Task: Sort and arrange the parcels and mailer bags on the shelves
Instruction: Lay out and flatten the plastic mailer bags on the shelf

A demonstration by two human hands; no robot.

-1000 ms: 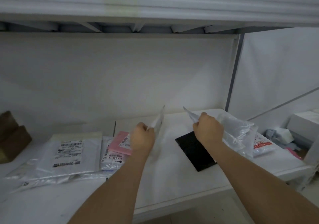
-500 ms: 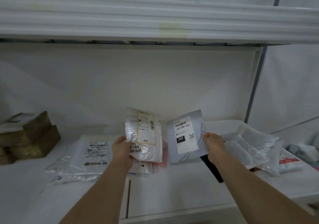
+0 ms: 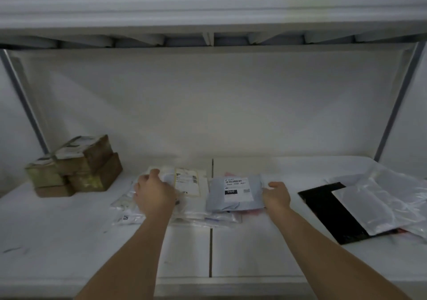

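A white shelf [image 3: 254, 253] runs the width of the view, its boards meeting at a dark seam in the middle, with a white back wall behind, grey uprights at both ends and another shelf overhead. The front half of the shelf is bare and smooth, with a faint smudge near the left front. At the back left sits a stack of brown cardboard boxes [image 3: 76, 168], blocky and taped. In the middle, the left hand [image 3: 154, 195] curls over a clear, crinkly bag [image 3: 184, 182] with a yellow-edged label, gripping its left edge on a pile of flat clear bags. Just beside it, the right hand [image 3: 276, 197] pinches the right edge of a soft grey mailer bag [image 3: 233, 193] lying flat, label up. To the right, well apart, a flat black bag [image 3: 323, 209] lies under glossy clear bags [image 3: 379, 200].
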